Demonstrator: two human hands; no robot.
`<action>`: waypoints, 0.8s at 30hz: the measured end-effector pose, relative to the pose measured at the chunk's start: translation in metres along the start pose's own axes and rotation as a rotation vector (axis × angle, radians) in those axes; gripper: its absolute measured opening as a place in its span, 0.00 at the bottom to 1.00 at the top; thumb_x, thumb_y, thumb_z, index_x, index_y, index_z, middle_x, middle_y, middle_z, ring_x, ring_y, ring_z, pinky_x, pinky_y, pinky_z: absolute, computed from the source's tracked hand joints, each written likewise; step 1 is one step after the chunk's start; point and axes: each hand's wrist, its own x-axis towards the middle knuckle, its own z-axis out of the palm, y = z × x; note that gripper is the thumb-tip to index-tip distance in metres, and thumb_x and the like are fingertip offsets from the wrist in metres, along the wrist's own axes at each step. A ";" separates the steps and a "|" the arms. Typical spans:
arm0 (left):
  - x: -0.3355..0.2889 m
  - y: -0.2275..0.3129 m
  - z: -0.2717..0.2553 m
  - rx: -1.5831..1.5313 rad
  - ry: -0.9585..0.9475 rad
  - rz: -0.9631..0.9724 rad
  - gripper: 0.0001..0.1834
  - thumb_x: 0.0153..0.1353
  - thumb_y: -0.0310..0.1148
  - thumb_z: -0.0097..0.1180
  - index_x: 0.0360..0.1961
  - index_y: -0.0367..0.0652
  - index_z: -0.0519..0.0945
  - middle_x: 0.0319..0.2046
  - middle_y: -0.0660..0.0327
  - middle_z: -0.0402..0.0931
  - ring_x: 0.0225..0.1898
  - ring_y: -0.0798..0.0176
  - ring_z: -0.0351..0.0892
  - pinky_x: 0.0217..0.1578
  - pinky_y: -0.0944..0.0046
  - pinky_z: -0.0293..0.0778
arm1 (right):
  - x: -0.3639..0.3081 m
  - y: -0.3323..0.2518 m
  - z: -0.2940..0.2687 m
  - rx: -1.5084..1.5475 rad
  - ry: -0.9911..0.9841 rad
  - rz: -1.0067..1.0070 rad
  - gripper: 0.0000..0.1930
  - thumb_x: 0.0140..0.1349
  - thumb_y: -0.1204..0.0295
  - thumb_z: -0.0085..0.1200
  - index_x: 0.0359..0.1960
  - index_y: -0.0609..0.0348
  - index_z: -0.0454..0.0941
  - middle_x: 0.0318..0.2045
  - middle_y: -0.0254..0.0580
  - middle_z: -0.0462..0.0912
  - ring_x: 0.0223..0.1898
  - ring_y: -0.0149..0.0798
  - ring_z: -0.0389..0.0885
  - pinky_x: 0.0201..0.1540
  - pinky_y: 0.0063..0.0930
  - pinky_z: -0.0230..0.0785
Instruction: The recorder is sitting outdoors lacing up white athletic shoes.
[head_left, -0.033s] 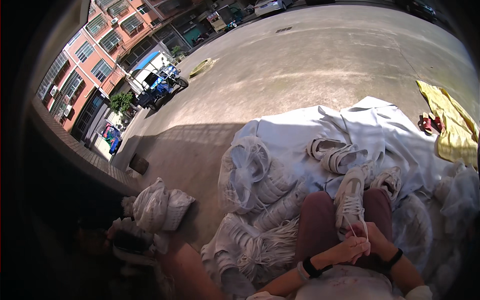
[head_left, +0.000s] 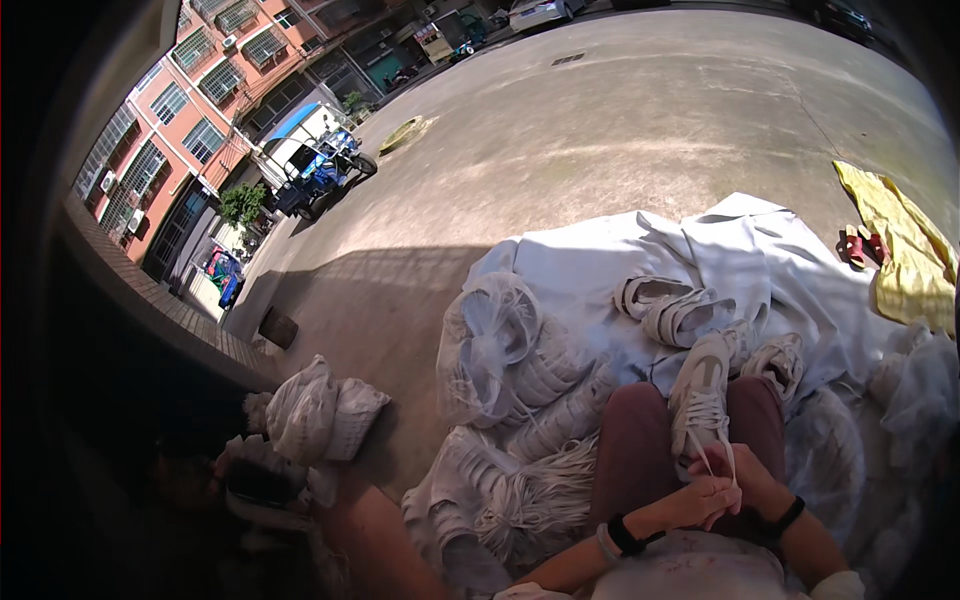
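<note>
A pale beige sneaker (head_left: 701, 384) rests between my thighs, toe pointing away from me, with white laces threaded across its front. Two loose ends of the shoelace (head_left: 731, 454) run from it down to my fingers. My left hand (head_left: 704, 498) is closed on the lace. Right beside it, my right hand (head_left: 756, 482) is also closed on the lace, its fingertips partly hidden by the left hand. Left of my leg lies a bundle of white shoelaces (head_left: 535, 500). Other pale shoe uppers (head_left: 688, 316) lie on the white sheet beyond my knees.
Plastic-wrapped stacks of white shoe parts (head_left: 490, 345) lie on the white sheet (head_left: 590, 250). More clear plastic (head_left: 915, 380) is at the right. A person's bare leg (head_left: 375, 530) and white bags (head_left: 312, 410) are at the left. Red sandals (head_left: 864, 247) sit beside a yellow cloth (head_left: 900, 235).
</note>
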 end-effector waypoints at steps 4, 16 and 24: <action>-0.005 0.007 -0.007 0.084 -0.064 -0.027 0.20 0.70 0.47 0.41 0.31 0.42 0.75 0.16 0.70 0.65 0.17 0.77 0.64 0.18 0.76 0.59 | 0.009 -0.006 0.007 0.792 0.126 0.488 0.16 0.67 0.66 0.48 0.49 0.67 0.72 0.31 0.39 0.79 0.32 0.35 0.81 0.37 0.27 0.76; -0.025 -0.014 -0.033 -0.023 0.054 0.012 0.19 0.70 0.43 0.44 0.32 0.38 0.78 0.26 0.66 0.74 0.28 0.75 0.71 0.33 0.75 0.66 | -0.003 0.014 -0.001 0.924 0.270 0.424 0.12 0.66 0.67 0.48 0.35 0.65 0.75 0.17 0.31 0.72 0.21 0.31 0.74 0.28 0.27 0.69; -0.087 0.004 -0.085 -0.488 0.599 0.327 0.21 0.69 0.38 0.41 0.17 0.43 0.68 0.39 0.51 0.78 0.42 0.53 0.77 0.50 0.54 0.69 | -0.015 0.002 -0.039 0.622 0.330 0.412 0.12 0.67 0.66 0.47 0.29 0.61 0.75 0.13 0.28 0.67 0.14 0.23 0.64 0.19 0.19 0.57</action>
